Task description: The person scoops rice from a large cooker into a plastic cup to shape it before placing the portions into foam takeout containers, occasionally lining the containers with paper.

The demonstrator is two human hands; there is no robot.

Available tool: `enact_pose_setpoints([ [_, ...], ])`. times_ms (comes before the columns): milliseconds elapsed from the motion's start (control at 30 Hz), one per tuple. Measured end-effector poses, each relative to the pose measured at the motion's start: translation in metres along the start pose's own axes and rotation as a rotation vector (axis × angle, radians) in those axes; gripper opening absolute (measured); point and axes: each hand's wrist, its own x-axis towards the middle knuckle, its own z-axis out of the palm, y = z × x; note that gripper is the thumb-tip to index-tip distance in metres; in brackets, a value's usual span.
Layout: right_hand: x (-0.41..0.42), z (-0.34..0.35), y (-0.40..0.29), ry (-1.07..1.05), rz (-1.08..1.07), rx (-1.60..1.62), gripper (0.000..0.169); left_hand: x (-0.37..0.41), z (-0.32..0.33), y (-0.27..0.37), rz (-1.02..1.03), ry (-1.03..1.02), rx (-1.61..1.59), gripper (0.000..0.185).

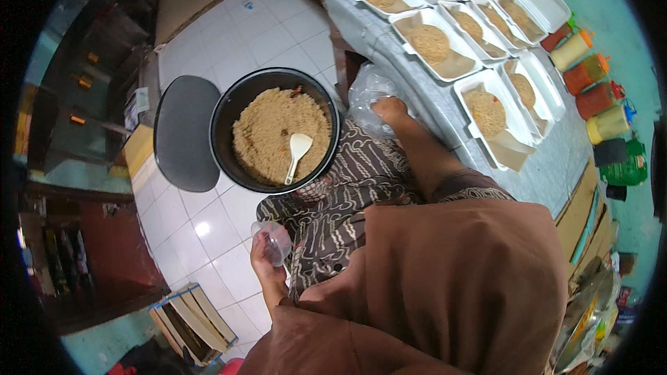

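Note:
My left hand (267, 258) holds a clear plastic cup (277, 245) over the floor beside my lap. At the table's near edge, my right hand (391, 109) is at a crumpled clear plastic bag (367, 91); its fingertips are partly hidden, so whether they grip the bag cannot be told. Before my knees stands a black round pot (219, 138) of seasoned rice (271, 120), with a white rice paddle (298, 151) lying on the rice. Several open white foam boxes (401, 26), lined with brown paper and each bearing a rice mound (430, 44), stand in rows on the table to my right.
The table has a grey covering (552, 166). Sauce squeeze bottles (586, 75) line its far side by the wall. A dark grey stool seat (187, 133) is left of the pot. A wooden crate (195, 323) stands on the tiled floor behind my left hand, and a glass-fronted cabinet (94, 156) at far left.

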Motion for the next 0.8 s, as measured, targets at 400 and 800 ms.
enact_pose_setpoints([
  [400,0.003,-0.011,-0.013,0.078,-0.019,-0.049,0.038,-0.016,0.004,-0.003,-0.041,0.022,-0.028,0.028],
  [800,-0.128,-0.130,-0.071,0.261,-0.288,-0.037,0.031,-0.006,0.052,0.026,-0.019,-0.106,0.080,0.033],
])
